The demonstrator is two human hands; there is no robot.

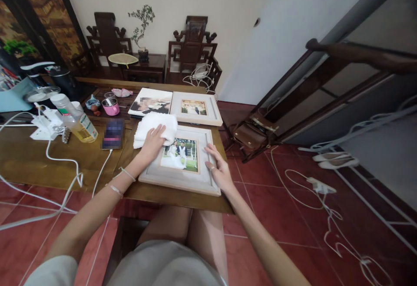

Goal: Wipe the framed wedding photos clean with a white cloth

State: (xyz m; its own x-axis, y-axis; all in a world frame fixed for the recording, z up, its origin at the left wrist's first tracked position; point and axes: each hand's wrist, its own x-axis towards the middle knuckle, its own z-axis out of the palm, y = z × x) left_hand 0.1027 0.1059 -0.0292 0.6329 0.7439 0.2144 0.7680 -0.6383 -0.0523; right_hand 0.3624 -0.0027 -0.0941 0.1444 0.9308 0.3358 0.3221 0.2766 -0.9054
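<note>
- The picture frame (182, 156) lay face up on the counter (26, 164), close to its near edge, in front of the person.
- The left hand (154, 140) rested palm-down on the white cloth (143, 127), fingers bent over it; whether they gripped it or only pressed could not be told.
- The right hand (220, 166) was open at the frame's right border, thumb and fingers apart on its face.
- The cloth work appeared under way, not finished: the cloth covered the frame's upper-left corner and overhung its side.
- The other borders and most of the photo lay uncovered; whether they had been gone over could not be told.
- A second frame (195, 107) and a photo panel (151, 101) lay just behind, with neither hand on them; their progress was unclear.
</note>
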